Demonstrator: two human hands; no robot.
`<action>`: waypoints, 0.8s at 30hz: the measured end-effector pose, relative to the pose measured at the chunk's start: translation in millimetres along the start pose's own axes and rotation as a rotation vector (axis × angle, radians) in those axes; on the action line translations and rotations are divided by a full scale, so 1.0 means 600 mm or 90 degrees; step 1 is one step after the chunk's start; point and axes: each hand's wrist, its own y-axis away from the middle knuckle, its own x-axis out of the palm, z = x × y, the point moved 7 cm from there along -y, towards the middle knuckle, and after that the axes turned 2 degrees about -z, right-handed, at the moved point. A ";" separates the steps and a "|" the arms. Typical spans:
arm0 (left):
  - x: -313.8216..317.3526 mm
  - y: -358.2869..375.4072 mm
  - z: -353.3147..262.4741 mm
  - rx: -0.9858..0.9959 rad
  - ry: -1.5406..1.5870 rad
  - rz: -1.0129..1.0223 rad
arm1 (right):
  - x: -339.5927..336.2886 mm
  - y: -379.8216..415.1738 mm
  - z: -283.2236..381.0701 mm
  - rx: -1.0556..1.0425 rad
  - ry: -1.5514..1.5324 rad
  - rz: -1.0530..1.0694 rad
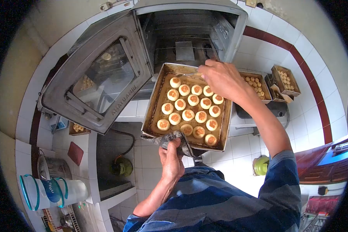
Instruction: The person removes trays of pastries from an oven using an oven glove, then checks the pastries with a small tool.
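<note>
My left hand (172, 162) grips the near edge of a square metal baking tray (150, 125) through a dark, worn cloth (181, 142). Several round pale buns (188, 115) with browned tops sit spread across its floor. Over the far edge, my right hand (218, 75) is closed on a thin metal utensil (188, 74), possibly a fork or spoon. Its tip reaches down beside the bun at the far left corner. Beyond the tray stands an oven (189, 23), its glass-windowed door (100, 73) swung out to the left.
To the right, more trays of buns (255, 86) (286, 80) rest near the tiled wall. Green gas cylinders (121, 166) (261, 165) stand on the floor at both sides. White buckets (75, 191) are at the lower left, and a dark hose (129, 143) curves below the counter.
</note>
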 end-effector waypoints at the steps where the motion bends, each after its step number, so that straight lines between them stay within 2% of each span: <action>1: 0.001 0.002 -0.002 -0.002 -0.001 -0.003 | 0.001 0.000 0.000 -0.002 0.010 0.027; 7: 0.003 0.000 -0.001 0.014 0.014 0.009 | -0.045 0.017 -0.005 0.041 0.008 -0.021; 20: -0.006 -0.008 0.015 0.034 0.019 -0.012 | -0.113 0.089 -0.015 0.104 -0.001 0.005; 24: -0.010 -0.019 0.019 0.031 0.010 0.046 | -0.118 0.101 -0.030 0.143 0.047 0.031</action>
